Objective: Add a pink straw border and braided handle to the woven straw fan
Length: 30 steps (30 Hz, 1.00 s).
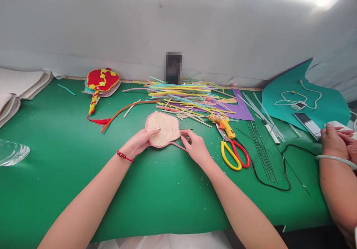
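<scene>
Fan-shaped panel (164,130), cream strips with a pink edging, is up in front of me over the middle of the worktop (156,204). My left hand (139,142) grips its left side, thumb flat on the strips, fingers behind. My right hand (193,145) is at the right end, thumb and forefinger bent close together; can't tell if they're pinching the panel or just touching it.

Risks, my judgement: left thumb presses too hard, strips skew and the chevron lines go off. A pink strip (178,145) runs off the lower edge towards my right hand; a tug or snag there could peel the edging loose. If the right end isn't really pinched, strip tips could spread.

Glue gun (227,125) lies over the scissors (235,154), right of my right hand. Can't tell if it's hot; a careless reach might burn me or knock both. Black cable (272,185) curves past thin green wires (260,156), so dragging it could shift them. Cream offcuts (192,116) lie just beyond, easily mixed up.
</scene>
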Motion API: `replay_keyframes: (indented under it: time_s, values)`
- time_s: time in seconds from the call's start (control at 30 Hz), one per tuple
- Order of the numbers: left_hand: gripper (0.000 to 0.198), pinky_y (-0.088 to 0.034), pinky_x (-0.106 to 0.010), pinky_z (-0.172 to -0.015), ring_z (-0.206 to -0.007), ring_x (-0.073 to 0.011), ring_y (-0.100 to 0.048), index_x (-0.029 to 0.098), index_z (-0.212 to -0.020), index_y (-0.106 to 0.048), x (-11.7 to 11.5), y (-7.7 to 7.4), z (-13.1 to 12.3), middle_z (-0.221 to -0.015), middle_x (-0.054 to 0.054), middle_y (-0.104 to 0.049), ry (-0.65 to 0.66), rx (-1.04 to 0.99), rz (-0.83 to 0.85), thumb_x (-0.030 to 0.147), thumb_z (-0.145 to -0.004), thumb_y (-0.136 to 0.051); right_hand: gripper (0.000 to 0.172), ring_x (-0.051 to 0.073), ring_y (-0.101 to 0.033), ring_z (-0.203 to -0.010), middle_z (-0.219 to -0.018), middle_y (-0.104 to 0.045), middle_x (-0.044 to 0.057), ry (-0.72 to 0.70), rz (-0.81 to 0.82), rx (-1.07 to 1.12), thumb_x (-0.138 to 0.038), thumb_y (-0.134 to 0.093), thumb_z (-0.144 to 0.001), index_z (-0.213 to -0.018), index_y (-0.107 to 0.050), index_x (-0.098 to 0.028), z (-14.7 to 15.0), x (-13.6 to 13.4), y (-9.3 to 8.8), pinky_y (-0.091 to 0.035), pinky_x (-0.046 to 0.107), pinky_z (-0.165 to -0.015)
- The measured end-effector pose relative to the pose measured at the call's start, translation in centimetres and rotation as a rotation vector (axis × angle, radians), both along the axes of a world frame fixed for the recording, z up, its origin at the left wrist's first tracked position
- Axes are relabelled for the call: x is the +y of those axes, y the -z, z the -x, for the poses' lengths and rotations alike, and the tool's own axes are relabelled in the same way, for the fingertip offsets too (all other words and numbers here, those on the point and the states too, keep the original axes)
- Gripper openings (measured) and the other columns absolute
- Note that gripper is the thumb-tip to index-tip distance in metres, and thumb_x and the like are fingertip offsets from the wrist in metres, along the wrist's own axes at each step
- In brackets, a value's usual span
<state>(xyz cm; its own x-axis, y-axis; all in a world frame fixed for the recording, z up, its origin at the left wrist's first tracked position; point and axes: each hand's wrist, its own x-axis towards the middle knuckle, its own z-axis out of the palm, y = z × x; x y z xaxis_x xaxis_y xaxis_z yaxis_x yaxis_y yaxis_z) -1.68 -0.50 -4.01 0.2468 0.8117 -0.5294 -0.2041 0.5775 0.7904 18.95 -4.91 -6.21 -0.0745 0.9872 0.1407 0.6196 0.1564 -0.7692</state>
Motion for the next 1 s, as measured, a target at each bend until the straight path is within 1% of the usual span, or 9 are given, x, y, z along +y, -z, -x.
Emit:
replay_keyframes:
  time_s: [0.1, 0.17, 0.23, 0.33, 0.43, 0.57, 0.7, 0.87, 1.0]
  values:
    - [0.038, -0.058, -0.029, -0.075, -0.093, -0.0226, -0.067, 0.009, -0.112, -0.061, -0.2, 0.8, 0.2, -0.113, -0.015, -0.066, 0.007, -0.090, 0.026, 0.011, -0.074, -0.066, 0.024, 0.017, -0.063, -0.084, -0.097, -0.068, 0.006, 0.006, -0.013, 0.009, -0.024, -0.046, -0.085, -0.103, -0.061, -0.022, -0.5, 0.3, -0.7, -0.051, 0.033, -0.077]
    - [0.042, -0.058, -0.031, -0.080, -0.096, -0.0237, -0.067, 0.009, -0.115, -0.059, -0.2, 1.1, 0.6, -0.116, -0.016, -0.065, -0.003, -0.168, 0.047, 0.010, -0.074, -0.065, 0.022, 0.017, -0.063, -0.083, -0.097, -0.067, 0.006, 0.071, -0.054, 0.005, -0.025, -0.046, -0.085, -0.100, -0.062, -0.021, -1.8, 0.6, -1.5, -0.051, 0.033, -0.077]
    - [0.044, -0.058, -0.032, -0.082, -0.099, -0.0242, -0.066, 0.010, -0.119, -0.056, -0.2, 1.0, 1.1, -0.119, -0.015, -0.063, -0.032, -0.226, 0.073, 0.010, -0.075, -0.064, 0.022, 0.018, -0.062, -0.084, -0.096, -0.067, 0.007, 0.235, -0.124, -0.016, -0.028, -0.047, -0.084, -0.097, -0.063, -0.020, -4.0, 1.2, -2.3, -0.050, 0.033, -0.076]
    - [0.049, -0.058, -0.032, -0.083, -0.102, -0.0243, -0.065, 0.012, -0.124, -0.053, -0.4, 0.5, 1.6, -0.122, -0.014, -0.062, -0.062, -0.244, 0.096, 0.011, -0.076, -0.064, 0.024, 0.021, -0.059, -0.083, -0.097, -0.063, 0.011, 0.572, -0.263, -0.171, -0.032, -0.047, -0.082, -0.094, -0.062, -0.017, -8.6, 2.0, -2.8, -0.047, 0.037, -0.078]
    - [0.052, -0.059, -0.032, -0.082, -0.101, -0.0247, -0.065, 0.013, -0.126, -0.052, -0.6, -0.2, 1.7, -0.121, -0.014, -0.062, -0.047, -0.227, 0.086, 0.012, -0.075, -0.065, 0.029, 0.025, -0.055, -0.087, -0.095, -0.059, 0.014, 0.775, -0.191, -0.366, -0.041, -0.048, -0.080, -0.089, -0.061, -0.016, -12.8, 2.6, -1.7, -0.043, 0.042, -0.082]
    - [0.050, -0.060, -0.030, -0.079, -0.099, -0.0243, -0.066, 0.013, -0.122, -0.056, -0.8, -0.6, 1.5, -0.121, -0.013, -0.063, -0.030, -0.201, 0.077, 0.012, -0.073, -0.067, 0.045, 0.030, -0.054, -0.091, -0.094, -0.057, 0.016, 0.786, 0.054, -0.456, -0.058, -0.050, -0.075, -0.089, -0.058, -0.015, -14.8, 3.1, 0.7, -0.043, 0.045, -0.080]
    - [0.048, -0.059, -0.029, -0.080, -0.101, -0.0234, -0.065, 0.013, -0.120, -0.057, -0.8, -0.5, 1.5, -0.122, -0.012, -0.062, -0.024, -0.222, 0.059, 0.011, -0.073, -0.067, 0.044, 0.032, -0.054, -0.092, -0.092, -0.057, 0.018, 0.752, 0.079, -0.461, -0.056, -0.042, -0.080, -0.087, -0.055, -0.014, -14.8, 3.8, 2.0, -0.042, 0.046, -0.081]
    - [0.048, -0.060, -0.023, -0.074, -0.097, -0.0205, -0.067, 0.015, -0.123, -0.055, -0.7, -0.5, 1.8, -0.121, -0.010, -0.063, -0.054, -0.230, 0.065, 0.011, -0.076, -0.065, 0.037, 0.031, -0.053, -0.094, -0.092, -0.056, 0.018, 0.708, 0.010, -0.441, -0.049, -0.036, -0.084, -0.086, -0.050, -0.015, -14.7, 4.1, 1.7, -0.040, 0.045, -0.084]
    - [0.045, -0.059, -0.018, -0.066, -0.092, -0.0187, -0.068, 0.016, -0.123, -0.055, -0.8, -0.7, 1.7, -0.120, -0.009, -0.064, -0.068, -0.252, 0.034, 0.011, -0.079, -0.060, 0.038, 0.031, -0.055, -0.089, -0.093, -0.058, 0.020, 0.785, -0.039, -0.405, -0.047, -0.034, -0.087, -0.096, -0.048, -0.013, -14.0, 3.5, 0.2, -0.041, 0.042, -0.076]
